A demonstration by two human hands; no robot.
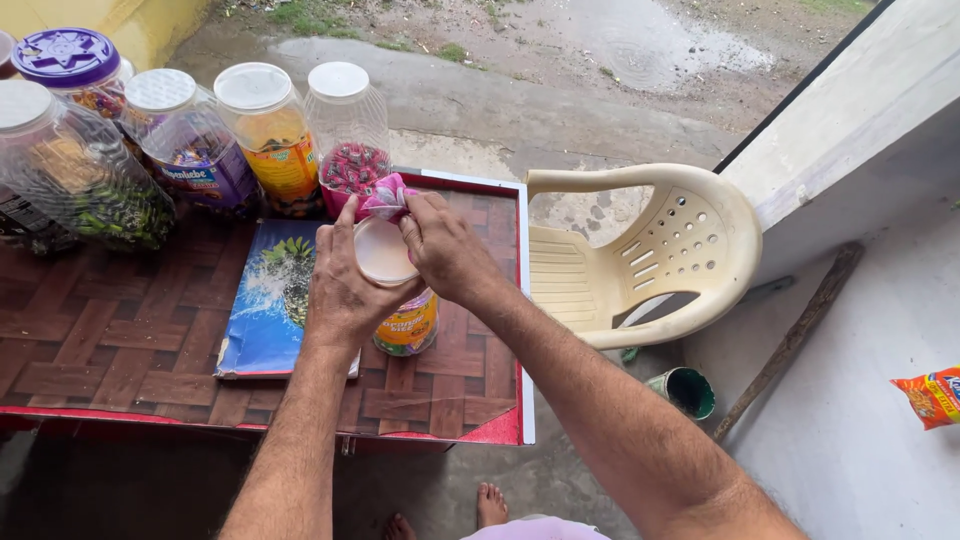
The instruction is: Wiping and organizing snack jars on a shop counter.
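Two hands meet over an open jar (405,325) near the bench's (130,340) right edge: left hand (345,285) wraps its mouth to steady it, while right hand (445,250) has its grip pinching a pink sweets packet (383,197) just above, likely to pour cleanly.

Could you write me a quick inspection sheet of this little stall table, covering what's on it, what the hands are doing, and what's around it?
Surface: table with a brown woven-pattern top and red edge.
Job's things: small plastic jar with a yellow label and a white lid; pink cloth at its top.
Clutter: row of clear candy jars along the far edge; blue picture book under the small jar.
Grippers: left hand wraps the jar's lid end; right hand pinches the pink cloth.
Cables: nothing seen.
Surroundings: cream plastic chair, green-rimmed can, wooden stick, orange snack packet, wet ground beyond.
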